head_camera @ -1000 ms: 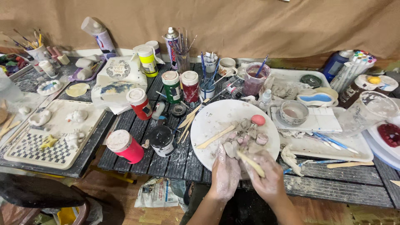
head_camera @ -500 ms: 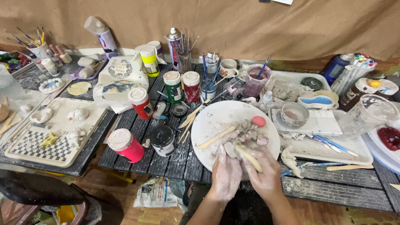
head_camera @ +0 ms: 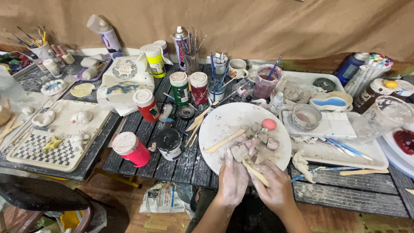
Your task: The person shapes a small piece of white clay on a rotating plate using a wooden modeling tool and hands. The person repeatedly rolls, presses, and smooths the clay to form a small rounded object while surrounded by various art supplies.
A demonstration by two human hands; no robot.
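Little has changed over the last second: both hands remain at the near rim of the white plate (head_camera: 224, 125). The right hand (head_camera: 276, 187) still grips a wooden stick (head_camera: 255, 172); the left hand (head_camera: 233, 179) presses the grey clay (head_camera: 254, 144).

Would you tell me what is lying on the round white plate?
On the plate lie grey clay lumps, a pink ball and a wooden stick. The left hand and right hand, which holds another stick, cover the near rim and whatever lies beneath.
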